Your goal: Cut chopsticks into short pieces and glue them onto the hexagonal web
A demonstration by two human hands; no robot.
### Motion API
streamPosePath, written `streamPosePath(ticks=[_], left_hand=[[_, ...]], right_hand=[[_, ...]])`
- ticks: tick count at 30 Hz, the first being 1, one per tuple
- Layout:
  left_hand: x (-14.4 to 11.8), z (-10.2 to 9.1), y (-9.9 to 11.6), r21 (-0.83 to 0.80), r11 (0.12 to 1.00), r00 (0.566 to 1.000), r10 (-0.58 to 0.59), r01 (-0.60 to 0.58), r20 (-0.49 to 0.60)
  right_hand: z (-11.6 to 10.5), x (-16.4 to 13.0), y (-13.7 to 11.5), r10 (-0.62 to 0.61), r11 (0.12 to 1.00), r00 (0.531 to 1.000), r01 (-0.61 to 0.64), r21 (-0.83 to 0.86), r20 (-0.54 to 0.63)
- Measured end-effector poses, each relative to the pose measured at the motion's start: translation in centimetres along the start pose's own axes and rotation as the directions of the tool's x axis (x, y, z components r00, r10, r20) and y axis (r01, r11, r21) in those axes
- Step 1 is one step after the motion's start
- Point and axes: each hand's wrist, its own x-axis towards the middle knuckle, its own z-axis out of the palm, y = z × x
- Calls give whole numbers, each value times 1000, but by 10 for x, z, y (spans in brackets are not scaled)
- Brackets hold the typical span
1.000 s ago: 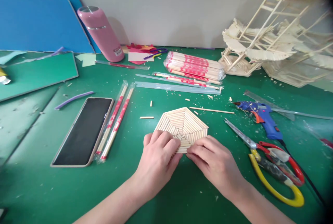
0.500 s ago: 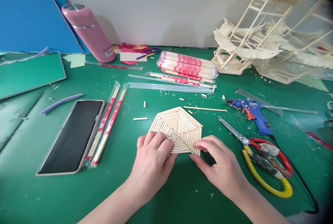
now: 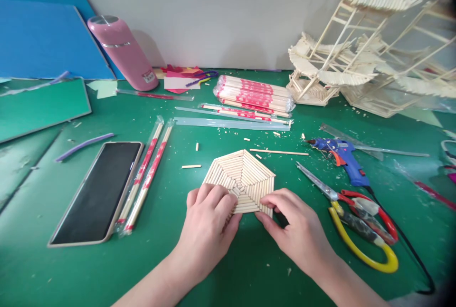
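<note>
On the green table (image 3: 228, 278), at the middle near side, lies a many-sided panel (image 3: 245, 171) of thin wooden sticks, set in rings around a small centre. The left hand (image 3: 210, 216) covers its near left part, fingers curled over the top and thumb down by the near edge, grasping that side. The right hand (image 3: 294, 224) grasps the near right corner, fingertips on the upper face and thumb low at the edge. Between the two hands a short stretch of the near edge shows; the centre and the whole far half lie beyond the fingers, uncovered. How tightly either hand presses, I cannot tell.

Just beyond the panel's far right side lies a loose stick (image 3: 280, 152), and a short stick piece (image 3: 191, 167) is near its left side. To the right of the right hand are the scissors (image 3: 333, 196), with the blue glue gun (image 3: 344, 155) just beyond them. Well to the left, two wrapped pairs of chopsticks (image 3: 151, 178) lie beside a phone (image 3: 96, 193). Farther back is a plastic-wrapped bundle (image 3: 254, 93).
</note>
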Motion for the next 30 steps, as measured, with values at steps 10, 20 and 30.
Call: streamPosePath(ticks=[10, 20, 30], left_hand=[[-2, 2, 0, 17, 1000, 999, 19, -18, -31], [-8, 7, 7, 244, 946, 961, 249, -214, -122], [-9, 4, 3, 11, 984, 949, 177, -180, -261]], right_hand=[[2, 0, -3, -90, 987, 996, 92, -130, 18], [-6, 9, -11, -139, 972, 977, 166, -168, 160], [-66, 9, 36, 177, 965, 942, -223, -138, -285]])
